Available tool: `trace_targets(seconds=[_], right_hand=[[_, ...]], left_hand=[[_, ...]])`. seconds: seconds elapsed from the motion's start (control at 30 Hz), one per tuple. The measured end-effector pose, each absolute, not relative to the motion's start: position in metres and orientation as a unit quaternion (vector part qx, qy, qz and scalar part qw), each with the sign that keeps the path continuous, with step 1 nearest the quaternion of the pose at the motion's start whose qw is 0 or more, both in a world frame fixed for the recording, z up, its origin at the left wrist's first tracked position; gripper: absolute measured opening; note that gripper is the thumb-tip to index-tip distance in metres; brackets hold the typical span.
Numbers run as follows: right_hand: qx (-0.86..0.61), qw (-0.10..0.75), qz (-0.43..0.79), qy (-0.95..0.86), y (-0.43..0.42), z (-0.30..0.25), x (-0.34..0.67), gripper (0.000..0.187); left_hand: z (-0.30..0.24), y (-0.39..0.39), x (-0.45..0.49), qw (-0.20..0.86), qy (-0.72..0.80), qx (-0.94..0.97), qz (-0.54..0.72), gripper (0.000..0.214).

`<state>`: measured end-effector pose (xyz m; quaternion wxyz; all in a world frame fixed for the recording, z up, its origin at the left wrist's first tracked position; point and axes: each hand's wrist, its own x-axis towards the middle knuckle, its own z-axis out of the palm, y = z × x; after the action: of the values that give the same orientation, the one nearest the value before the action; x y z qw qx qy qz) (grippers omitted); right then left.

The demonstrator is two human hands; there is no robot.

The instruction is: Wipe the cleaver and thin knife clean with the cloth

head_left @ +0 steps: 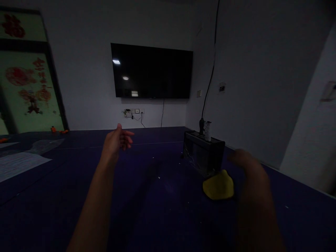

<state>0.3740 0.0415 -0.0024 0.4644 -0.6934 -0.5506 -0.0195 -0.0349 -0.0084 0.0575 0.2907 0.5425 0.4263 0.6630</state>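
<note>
My left hand (117,140) is raised over the purple table top (147,196), thumb up and fingers loosely apart, with nothing in it. On the other side my right hand (250,166) is dark and smeared by motion, so its fingers cannot be made out. Just left of my right hand lies a flat yellow piece (219,185) with a dark edge, perhaps cloth. Close behind that stands a small black-framed box with clear sides (203,152), like a tank. A pale ribbed cylinder (207,131) and a black plug-like part (201,126) sit on its top.
A black cable (212,66) runs up the right wall from the box. White sheets (21,164) and clear plastic (46,145) lie at the left, with small orange objects (54,129) farther back. A television (153,73) hangs above wall sockets (135,111). Tiny white scraps dot the purple surface.
</note>
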Motion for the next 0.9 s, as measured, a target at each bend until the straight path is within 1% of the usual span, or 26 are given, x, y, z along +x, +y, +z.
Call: trace_targets(seconds=[0.03, 0.07, 0.1, 0.13, 0.17, 0.23, 0.3, 0.37, 0.43, 0.5, 0.57, 0.67, 0.8, 0.9], right_hand=[[-0.689, 0.453, -0.009, -0.565, 0.039, 0.009, 0.370, 0.019], [-0.680, 0.452, -0.007, -0.577, 0.035, 0.019, 0.363, 0.012], [-0.664, 0.456, -0.005, -0.592, 0.031, 0.028, 0.353, 0.010], [-0.640, 0.462, 0.002, -0.614, 0.026, 0.035, 0.340, 0.017], [-0.587, 0.473, 0.034, -0.656, 0.021, 0.040, 0.324, 0.027], [-0.479, 0.490, 0.125, -0.717, 0.011, 0.046, 0.289, 0.045], [-0.411, 0.470, 0.201, -0.754, 0.004, 0.046, 0.255, 0.050], [-0.364, 0.444, 0.240, -0.783, 0.002, 0.041, 0.224, 0.053], [-0.302, 0.444, 0.276, -0.798, 0.002, 0.035, 0.199, 0.056], [-0.247, 0.437, 0.311, -0.807, 0.003, 0.028, 0.180, 0.062], [-0.219, 0.420, 0.381, -0.794, 0.004, 0.022, 0.166, 0.066], [-0.150, 0.437, 0.443, -0.768, 0.004, 0.018, 0.153, 0.060], [-0.126, 0.489, 0.451, -0.736, 0.004, 0.016, 0.144, 0.046], [-0.159, 0.527, 0.403, -0.731, 0.004, 0.015, 0.140, 0.045]], left_hand=[[0.058, -0.008, -0.034, 0.309, 0.422, 0.543, 0.657, 0.054], [0.058, -0.007, -0.034, 0.329, 0.417, 0.543, 0.650, 0.058], [0.058, -0.006, -0.032, 0.348, 0.412, 0.545, 0.642, 0.061], [0.058, -0.005, -0.030, 0.368, 0.407, 0.549, 0.631, 0.064], [0.057, -0.005, -0.028, 0.389, 0.400, 0.554, 0.618, 0.065], [0.057, -0.005, -0.022, 0.426, 0.386, 0.570, 0.587, 0.066], [0.055, -0.006, -0.013, 0.454, 0.368, 0.595, 0.551, 0.066], [0.052, -0.007, -0.001, 0.475, 0.344, 0.629, 0.510, 0.067], [0.047, -0.010, 0.013, 0.487, 0.315, 0.672, 0.460, 0.068], [0.041, -0.012, 0.027, 0.478, 0.295, 0.719, 0.410, 0.068], [0.034, -0.016, 0.037, 0.441, 0.298, 0.755, 0.383, 0.063], [0.029, -0.021, 0.043, 0.375, 0.334, 0.789, 0.353, 0.053], [0.031, -0.027, 0.042, 0.300, 0.392, 0.794, 0.355, 0.046], [0.034, -0.029, 0.042, 0.282, 0.386, 0.801, 0.360, 0.042]])
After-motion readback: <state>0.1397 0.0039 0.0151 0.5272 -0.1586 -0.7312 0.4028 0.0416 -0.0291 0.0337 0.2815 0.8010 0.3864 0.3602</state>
